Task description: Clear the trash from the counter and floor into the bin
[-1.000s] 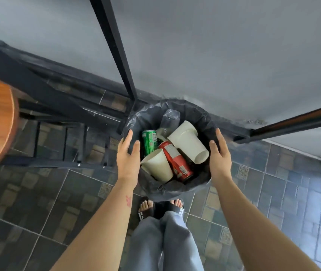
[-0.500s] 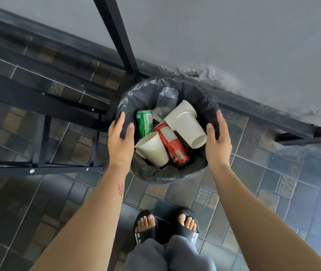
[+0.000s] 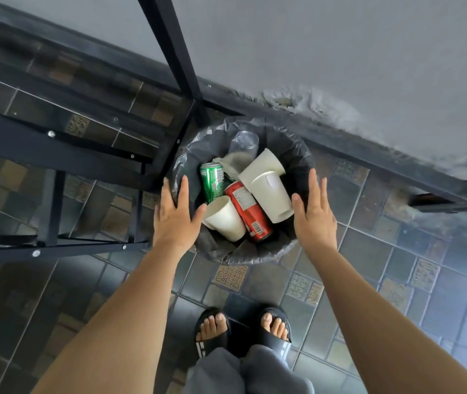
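Left hand (image 3: 176, 220): our arm reaches forward and down, palm down, fingers (image 3: 184, 189) spread wide over the bin's (image 3: 297, 155) left rim, holding nothing.

Right hand (image 3: 314, 216): same pose at the right rim, fingers straight and loosely apart, holding nothing; contact with the rim cannot be told.

Bin: round, black liner, on the tiled floor (image 3: 369, 251) against the wall (image 3: 340, 52), beside black frame legs (image 3: 169, 44).

Contents: 1 green can (image 3: 212, 180), barcode visible; 1 red can (image 3: 248, 211), white label panel and barcode, text unreadable; 3 white cups (image 3: 225, 218); 1 clear cup (image 3: 244, 143).

2 black sandals (image 3: 212, 331) below.
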A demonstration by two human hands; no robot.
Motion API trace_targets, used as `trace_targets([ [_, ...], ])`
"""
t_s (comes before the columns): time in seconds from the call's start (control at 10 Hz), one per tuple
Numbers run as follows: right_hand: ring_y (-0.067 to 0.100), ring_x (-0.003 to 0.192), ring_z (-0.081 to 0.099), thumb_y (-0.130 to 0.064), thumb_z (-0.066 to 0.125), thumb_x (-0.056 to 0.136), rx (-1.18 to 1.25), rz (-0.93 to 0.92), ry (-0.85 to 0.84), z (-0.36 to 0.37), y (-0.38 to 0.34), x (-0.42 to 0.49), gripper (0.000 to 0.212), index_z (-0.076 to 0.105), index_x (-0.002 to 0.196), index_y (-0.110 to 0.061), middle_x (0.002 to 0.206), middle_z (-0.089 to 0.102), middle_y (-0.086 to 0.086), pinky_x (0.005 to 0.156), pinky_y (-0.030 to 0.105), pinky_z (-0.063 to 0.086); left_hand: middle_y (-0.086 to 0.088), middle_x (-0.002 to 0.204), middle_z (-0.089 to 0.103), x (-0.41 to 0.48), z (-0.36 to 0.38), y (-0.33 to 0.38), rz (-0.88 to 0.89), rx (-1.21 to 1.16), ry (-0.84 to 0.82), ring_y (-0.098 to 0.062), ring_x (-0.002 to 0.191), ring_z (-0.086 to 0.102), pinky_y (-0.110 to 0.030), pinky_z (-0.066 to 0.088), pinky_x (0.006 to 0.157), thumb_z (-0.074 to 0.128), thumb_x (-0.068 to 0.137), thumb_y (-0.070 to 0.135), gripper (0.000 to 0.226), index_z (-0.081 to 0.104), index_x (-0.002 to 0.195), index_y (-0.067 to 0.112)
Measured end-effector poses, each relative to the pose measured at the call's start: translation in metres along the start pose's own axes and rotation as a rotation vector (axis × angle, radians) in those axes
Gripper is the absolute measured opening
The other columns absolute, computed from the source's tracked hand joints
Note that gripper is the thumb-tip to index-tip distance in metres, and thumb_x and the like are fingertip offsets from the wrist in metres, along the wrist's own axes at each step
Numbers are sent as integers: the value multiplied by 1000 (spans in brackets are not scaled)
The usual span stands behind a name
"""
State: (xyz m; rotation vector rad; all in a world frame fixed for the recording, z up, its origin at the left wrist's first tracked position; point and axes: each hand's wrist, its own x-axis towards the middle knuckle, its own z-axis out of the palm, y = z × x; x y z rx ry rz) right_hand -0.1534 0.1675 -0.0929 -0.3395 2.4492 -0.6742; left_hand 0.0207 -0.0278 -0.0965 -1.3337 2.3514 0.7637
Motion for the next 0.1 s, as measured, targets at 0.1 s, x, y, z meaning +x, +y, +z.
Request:
trace_targets([
  [0.1,19,151,3,-52,24,101,-155,-7,-5,-17,-12,-11,58,0,153,-43,164,-4,-4,121,44,9,-7,162,-27,-13,-19,8,2,181,-27,-23,153,-13,-45,0,123,27,102,55,72,-12,158,31],
])
